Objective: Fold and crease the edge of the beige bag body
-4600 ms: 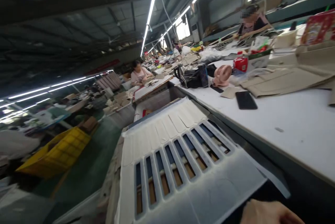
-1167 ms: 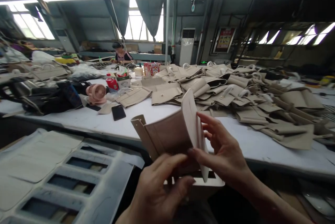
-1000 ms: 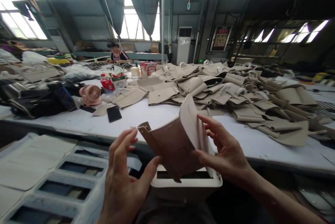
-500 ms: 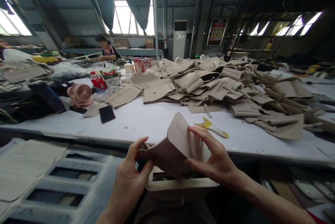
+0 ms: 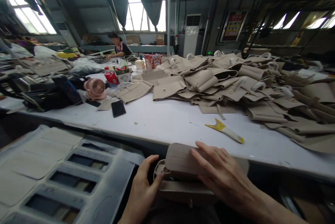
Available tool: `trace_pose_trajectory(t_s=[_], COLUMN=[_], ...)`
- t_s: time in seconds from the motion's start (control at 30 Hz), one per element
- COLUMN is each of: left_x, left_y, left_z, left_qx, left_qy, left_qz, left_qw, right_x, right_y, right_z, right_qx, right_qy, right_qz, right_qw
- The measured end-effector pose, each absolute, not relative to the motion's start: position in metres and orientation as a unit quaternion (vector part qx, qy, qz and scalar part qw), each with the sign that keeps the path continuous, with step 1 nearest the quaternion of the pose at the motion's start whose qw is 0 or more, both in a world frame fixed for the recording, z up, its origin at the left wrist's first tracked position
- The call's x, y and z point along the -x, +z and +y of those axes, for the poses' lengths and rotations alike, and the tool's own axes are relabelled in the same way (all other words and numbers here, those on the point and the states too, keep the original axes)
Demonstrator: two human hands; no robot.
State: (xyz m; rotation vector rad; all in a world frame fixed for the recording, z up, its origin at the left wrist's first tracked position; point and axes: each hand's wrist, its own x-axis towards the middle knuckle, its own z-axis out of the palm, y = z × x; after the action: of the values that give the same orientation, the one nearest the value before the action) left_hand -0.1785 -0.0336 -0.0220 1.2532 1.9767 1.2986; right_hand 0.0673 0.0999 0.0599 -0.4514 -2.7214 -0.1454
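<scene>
A folded beige leather bag panel (image 5: pixel 176 161) lies on a cream block (image 5: pixel 183 191) at my lap, just below the table's front edge. My right hand (image 5: pixel 221 177) lies flat on top of the panel, fingers stretched out and pressing it down. My left hand (image 5: pixel 142 191) grips the panel's left end, thumb up against its edge.
On the white table (image 5: pixel 162 121) lie a yellow-handled scraper (image 5: pixel 225 131), a black phone (image 5: pixel 118 108), a pink fan (image 5: pixel 95 89) and a big heap of beige bag pieces (image 5: pixel 235 84). A grey slotted tray (image 5: pixel 65 168) stands at my left. A person (image 5: pixel 116 44) works at the far table.
The panel was held up and bent open between both hands; now it is lowered and folded flat onto the cream block, my right hand spread over it.
</scene>
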Motion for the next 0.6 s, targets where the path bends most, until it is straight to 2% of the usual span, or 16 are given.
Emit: trace_pose_trajectory(t_s=[0.2,0.37,0.47,0.6], left_x=[0.173,0.157,0.145,0.135], left_y=[-0.055,-0.066,-0.066,-0.065], left_z=[-0.051,-0.043,-0.036,-0.033], left_qx=[-0.255,-0.136,-0.081,-0.052], left_qy=[0.584,0.644,0.684,0.677], left_qz=[0.647,0.583,0.483,0.366], left_qw=[0.419,0.476,0.540,0.636], right_x=[-0.053,-0.044,-0.041,-0.034], right_y=[0.044,0.042,0.050,0.062], right_z=[0.101,0.109,0.112,0.110], right_qx=[0.126,0.155,0.180,0.163], right_qy=[-0.033,0.077,0.151,0.208], right_qz=[-0.980,-0.979,-0.970,-0.964], right_qw=[0.152,0.107,0.058,0.001])
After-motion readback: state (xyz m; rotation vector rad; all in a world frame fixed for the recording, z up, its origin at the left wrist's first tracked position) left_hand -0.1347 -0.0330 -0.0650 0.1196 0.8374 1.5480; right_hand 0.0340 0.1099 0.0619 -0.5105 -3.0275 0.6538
